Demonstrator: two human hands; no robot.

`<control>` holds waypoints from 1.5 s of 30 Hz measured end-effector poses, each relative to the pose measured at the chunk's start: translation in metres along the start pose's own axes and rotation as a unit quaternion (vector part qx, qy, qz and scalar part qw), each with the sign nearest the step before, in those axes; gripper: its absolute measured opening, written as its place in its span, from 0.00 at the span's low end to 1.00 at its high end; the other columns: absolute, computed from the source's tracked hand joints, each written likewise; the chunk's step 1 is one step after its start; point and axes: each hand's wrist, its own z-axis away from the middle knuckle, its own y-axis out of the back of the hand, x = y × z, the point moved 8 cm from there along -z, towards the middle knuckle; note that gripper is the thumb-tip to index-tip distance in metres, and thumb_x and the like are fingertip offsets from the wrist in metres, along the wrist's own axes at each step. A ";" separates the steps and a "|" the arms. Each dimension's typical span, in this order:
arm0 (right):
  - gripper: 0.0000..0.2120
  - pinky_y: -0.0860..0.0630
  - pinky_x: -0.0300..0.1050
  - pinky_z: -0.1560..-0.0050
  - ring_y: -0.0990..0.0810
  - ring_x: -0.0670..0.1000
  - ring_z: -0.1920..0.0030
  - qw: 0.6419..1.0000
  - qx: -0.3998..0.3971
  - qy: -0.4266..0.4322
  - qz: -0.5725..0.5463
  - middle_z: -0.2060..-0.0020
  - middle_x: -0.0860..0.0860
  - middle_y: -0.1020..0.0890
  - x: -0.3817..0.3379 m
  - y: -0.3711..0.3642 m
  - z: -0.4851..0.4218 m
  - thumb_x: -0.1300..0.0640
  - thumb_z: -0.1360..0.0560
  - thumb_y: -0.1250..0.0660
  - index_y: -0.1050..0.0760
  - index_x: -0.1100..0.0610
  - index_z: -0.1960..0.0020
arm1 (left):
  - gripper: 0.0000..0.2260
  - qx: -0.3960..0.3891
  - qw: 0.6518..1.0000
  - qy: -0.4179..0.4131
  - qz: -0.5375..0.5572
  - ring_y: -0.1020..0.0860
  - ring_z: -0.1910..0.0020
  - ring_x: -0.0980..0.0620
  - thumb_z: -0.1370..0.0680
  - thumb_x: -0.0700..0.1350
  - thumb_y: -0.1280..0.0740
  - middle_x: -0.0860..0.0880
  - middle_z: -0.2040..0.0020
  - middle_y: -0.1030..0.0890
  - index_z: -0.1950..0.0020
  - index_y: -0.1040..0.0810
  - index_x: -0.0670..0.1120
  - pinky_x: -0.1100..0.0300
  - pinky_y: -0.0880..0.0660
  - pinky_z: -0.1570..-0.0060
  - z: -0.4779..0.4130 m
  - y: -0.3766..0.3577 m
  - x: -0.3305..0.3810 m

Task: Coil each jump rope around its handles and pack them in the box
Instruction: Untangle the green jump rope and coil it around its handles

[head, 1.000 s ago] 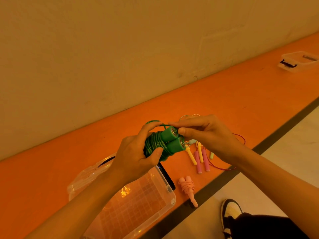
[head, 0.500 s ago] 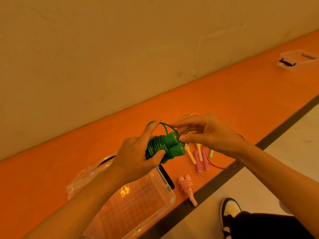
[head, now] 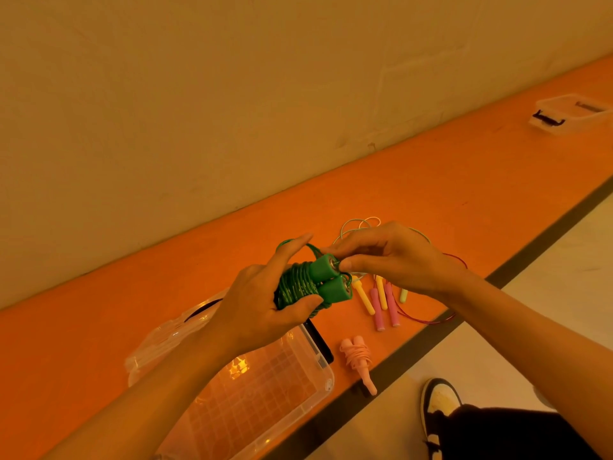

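Note:
A green jump rope (head: pixel 311 283) is wound in many turns around its two green handles, held above the orange ledge. My left hand (head: pixel 265 303) grips the coiled bundle from the left, thumb underneath. My right hand (head: pixel 388 257) pinches the rope's loose end at the handle caps. Below my left arm stands an open clear plastic box (head: pixel 285 393). A coiled pink jump rope (head: pixel 358 360) lies to the right of the box. Loose yellow handles (head: pixel 363 295) and pink handles (head: pixel 384 308) with uncoiled cords lie under my right hand.
The orange ledge (head: pixel 464 180) runs along a beige wall, with a dark front edge. A second clear box (head: pixel 570 114) sits far right on it. The clear lid (head: pixel 159 343) lies left of the open box. My shoe (head: pixel 438 403) shows on the floor below.
My right hand has shifted a little from the loop above the handles down to the handle caps, drawing the loose green end tighter. My left hand keeps its hold on the bundle.

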 end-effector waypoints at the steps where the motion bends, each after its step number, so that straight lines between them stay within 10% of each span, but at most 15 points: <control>1: 0.11 0.22 0.35 0.51 0.16 0.44 0.47 1.000 0.000 0.006 0.007 0.47 0.45 0.15 -0.002 -0.001 0.000 0.56 0.25 0.32 0.19 0.54 0.44 | 0.31 0.000 1.000 0.001 0.004 0.21 0.71 0.51 0.26 0.62 0.35 0.49 0.60 0.17 0.25 0.42 0.65 0.47 0.24 0.69 0.000 0.000 0.000; 30: 0.14 0.17 0.44 0.55 0.15 0.54 0.54 0.958 0.019 -0.087 -0.271 0.54 0.57 0.15 0.010 -0.006 0.012 0.66 0.30 0.30 0.21 0.60 0.45 | 0.33 0.047 0.998 -0.018 0.040 0.22 0.74 0.51 0.27 0.56 0.33 0.49 0.62 0.17 0.23 0.42 0.66 0.49 0.25 0.73 0.002 0.007 0.004; 45: 0.08 0.20 0.41 0.53 0.18 0.51 0.50 0.983 -0.007 -0.019 -0.180 0.48 0.56 0.20 -0.005 -0.019 0.010 0.69 0.23 0.37 0.23 0.64 0.46 | 0.32 0.063 0.995 -0.008 0.079 0.22 0.74 0.48 0.27 0.55 0.34 0.45 0.66 0.19 0.23 0.40 0.63 0.47 0.25 0.72 0.003 0.009 0.007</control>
